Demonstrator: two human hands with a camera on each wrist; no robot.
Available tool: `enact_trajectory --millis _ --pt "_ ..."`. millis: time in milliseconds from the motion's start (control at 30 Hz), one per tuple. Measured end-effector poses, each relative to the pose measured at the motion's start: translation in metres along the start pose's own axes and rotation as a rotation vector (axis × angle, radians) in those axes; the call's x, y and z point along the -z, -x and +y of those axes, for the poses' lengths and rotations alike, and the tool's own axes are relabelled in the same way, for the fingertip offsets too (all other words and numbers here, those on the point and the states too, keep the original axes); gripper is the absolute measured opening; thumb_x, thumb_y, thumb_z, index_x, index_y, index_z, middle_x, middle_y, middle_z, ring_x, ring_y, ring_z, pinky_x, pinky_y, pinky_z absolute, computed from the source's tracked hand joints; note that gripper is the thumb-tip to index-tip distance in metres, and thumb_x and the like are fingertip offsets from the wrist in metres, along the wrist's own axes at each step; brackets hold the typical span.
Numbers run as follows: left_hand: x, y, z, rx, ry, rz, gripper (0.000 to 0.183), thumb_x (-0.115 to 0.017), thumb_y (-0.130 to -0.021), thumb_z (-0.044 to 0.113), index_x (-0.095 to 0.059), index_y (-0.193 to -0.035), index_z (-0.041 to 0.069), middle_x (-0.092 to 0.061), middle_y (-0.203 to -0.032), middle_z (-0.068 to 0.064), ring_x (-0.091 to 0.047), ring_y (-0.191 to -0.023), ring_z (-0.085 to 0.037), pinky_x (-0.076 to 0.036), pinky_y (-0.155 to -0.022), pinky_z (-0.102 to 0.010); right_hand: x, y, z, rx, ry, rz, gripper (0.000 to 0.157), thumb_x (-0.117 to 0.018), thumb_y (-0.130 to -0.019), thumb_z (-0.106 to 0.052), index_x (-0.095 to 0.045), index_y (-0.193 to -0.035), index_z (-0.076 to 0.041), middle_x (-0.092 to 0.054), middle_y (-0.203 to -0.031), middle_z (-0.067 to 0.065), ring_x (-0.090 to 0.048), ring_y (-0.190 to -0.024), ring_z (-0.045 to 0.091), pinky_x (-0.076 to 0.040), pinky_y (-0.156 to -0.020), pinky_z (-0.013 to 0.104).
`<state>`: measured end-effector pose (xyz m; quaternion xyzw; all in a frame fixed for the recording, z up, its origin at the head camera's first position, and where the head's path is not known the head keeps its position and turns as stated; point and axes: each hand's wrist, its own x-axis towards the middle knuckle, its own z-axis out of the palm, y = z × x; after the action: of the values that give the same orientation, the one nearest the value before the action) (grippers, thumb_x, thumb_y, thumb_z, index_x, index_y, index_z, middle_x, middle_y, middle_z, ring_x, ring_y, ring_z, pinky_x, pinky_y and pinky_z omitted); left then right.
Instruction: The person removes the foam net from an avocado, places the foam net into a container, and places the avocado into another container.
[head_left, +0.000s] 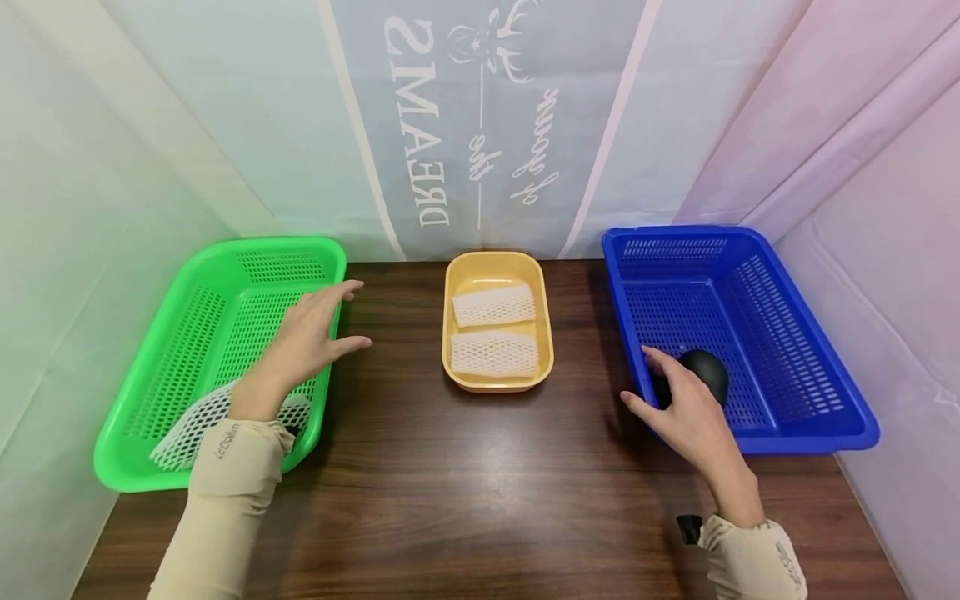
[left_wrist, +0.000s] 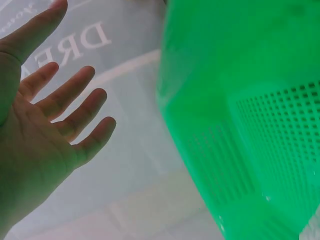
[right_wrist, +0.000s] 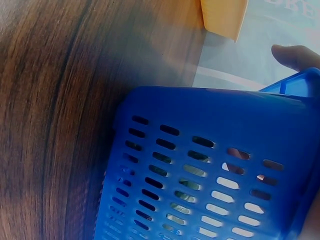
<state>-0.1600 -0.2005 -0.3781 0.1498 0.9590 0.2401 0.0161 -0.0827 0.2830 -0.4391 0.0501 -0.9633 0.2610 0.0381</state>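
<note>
My left hand [head_left: 300, 337] hovers over the right side of the green basket [head_left: 217, 250], fingers spread and thumb apart. In the left wrist view its palm [left_wrist: 35, 135] is bare. White foam netting [head_left: 191, 429] lies at the near end of that basket, partly behind the wrist and sleeve. My right hand [head_left: 693, 417] is over the left rim of the blue basket [head_left: 813, 350], thumb on the outer side, fingers loosely bent. Beside those fingers, inside, shows a dark rounded object [head_left: 708, 375], partly covered by the hand; its kind is unclear.
Between the baskets stands a small yellow tray [head_left: 498, 385] with two white foam net sleeves [head_left: 495, 354] in it. All three containers are on a dark wooden table [head_left: 465, 483]. A printed cloth [head_left: 517, 125] hangs behind, with pale cloth along both sides.
</note>
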Motion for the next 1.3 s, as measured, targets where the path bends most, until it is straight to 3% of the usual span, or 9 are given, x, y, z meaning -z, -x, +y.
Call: enact_trajectory --millis 300,633,800,1067,1300 --pt "0.012 0.013 -0.019 0.049 -0.01 0.009 0.08 -0.078 -0.086 0.021 -0.034 -0.151 0.006 -0.051 -0.14 -0.024 -0.039 -0.132 -0.048 -0.028 -0.107 -0.067 0.001 0.0 0.0 -0.021 -0.007 -0.037 0.078 -0.07 -0.09 -0.041 -0.037 -0.151 -0.007 -0.054 -0.138 0.028 -0.048 -0.126 0.049 -0.04 -0.094 0.068" --pt "0.018 0.024 -0.038 0.038 -0.02 0.016 0.082 -0.078 -0.084 0.019 -0.034 -0.152 0.008 -0.051 -0.139 -0.028 -0.041 -0.129 -0.051 -0.03 -0.103 -0.071 0.0 0.0 0.001 -0.026 -0.01 -0.045 0.077 -0.07 -0.091 -0.039 -0.036 -0.152 -0.008 -0.054 -0.139 0.029 -0.048 -0.125 0.05 -0.04 -0.093 0.068" --pt "0.026 0.03 -0.049 0.083 -0.03 -0.021 0.083 -0.078 -0.085 0.022 -0.033 -0.152 0.005 -0.047 -0.143 -0.029 -0.038 -0.132 -0.052 -0.028 -0.105 -0.072 0.0 -0.001 0.001 -0.032 -0.018 -0.048 0.075 -0.07 -0.091 -0.035 -0.036 -0.152 -0.008 -0.054 -0.138 0.029 -0.049 -0.123 0.051 -0.041 -0.091 0.068" --pt "0.035 0.036 -0.066 0.161 -0.051 -0.098 0.086 -0.075 -0.088 0.035 -0.028 -0.155 0.01 -0.042 -0.149 -0.027 -0.034 -0.135 -0.053 -0.026 -0.105 -0.073 0.0 -0.002 0.001 -0.037 -0.004 -0.04 0.074 -0.071 -0.09 -0.033 -0.038 -0.151 -0.01 -0.057 -0.136 0.027 -0.05 -0.122 0.05 -0.041 -0.091 0.067" --pt "0.039 0.039 -0.082 0.186 -0.048 -0.194 0.087 -0.075 -0.088 0.03 -0.026 -0.154 0.005 -0.041 -0.145 -0.034 -0.038 -0.13 -0.055 -0.029 -0.102 -0.075 0.0 -0.003 0.001 -0.039 -0.002 -0.036 0.073 -0.071 -0.089 -0.031 -0.038 -0.151 -0.01 -0.058 -0.135 0.026 -0.051 -0.122 0.05 -0.041 -0.09 0.067"
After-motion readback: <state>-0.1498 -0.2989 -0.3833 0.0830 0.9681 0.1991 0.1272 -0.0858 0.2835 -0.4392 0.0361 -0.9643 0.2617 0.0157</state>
